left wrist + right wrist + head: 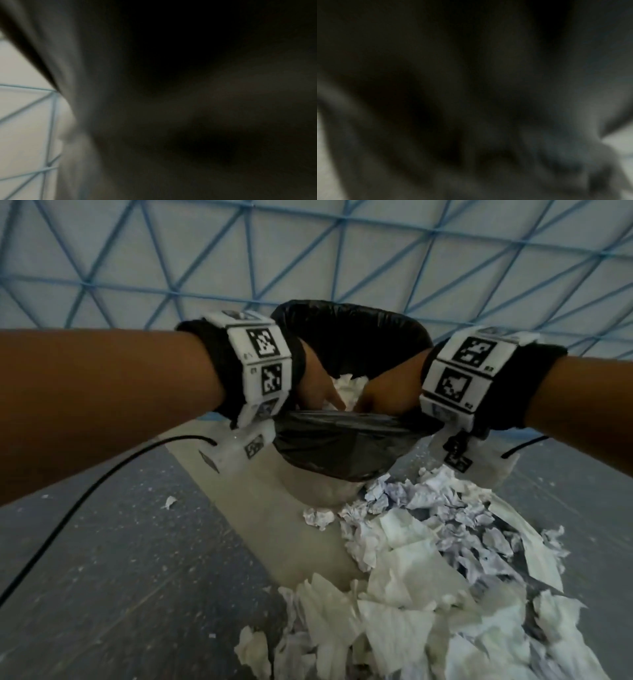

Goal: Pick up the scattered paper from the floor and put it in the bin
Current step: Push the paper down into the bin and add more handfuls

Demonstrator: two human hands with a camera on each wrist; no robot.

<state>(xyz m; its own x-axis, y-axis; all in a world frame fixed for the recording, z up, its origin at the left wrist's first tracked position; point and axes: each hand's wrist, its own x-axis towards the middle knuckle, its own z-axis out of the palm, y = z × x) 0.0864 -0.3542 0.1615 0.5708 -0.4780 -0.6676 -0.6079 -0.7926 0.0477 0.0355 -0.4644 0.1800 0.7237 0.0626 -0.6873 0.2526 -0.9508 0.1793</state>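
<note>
The bin (342, 446) stands straight ahead, lined with a black plastic bag (356, 333). Both hands reach down into its mouth. My left hand (320, 385) has its fingers pointing straight down against a white wad of paper (349, 388). My right hand (387, 390) presses the same wad from the other side, its fingertips hidden behind the bin's near rim. A large heap of scattered paper (421, 570), crumpled and torn, lies on the floor just in front of the bin. Both wrist views are dark and blurred and show no fingers.
The grey floor (120, 559) to the left carries small paper crumbs and one scrap (170, 501). A black cable (68, 511) trails from my left wrist across it. A pale wall with a blue triangle pattern (308, 251) rises behind the bin.
</note>
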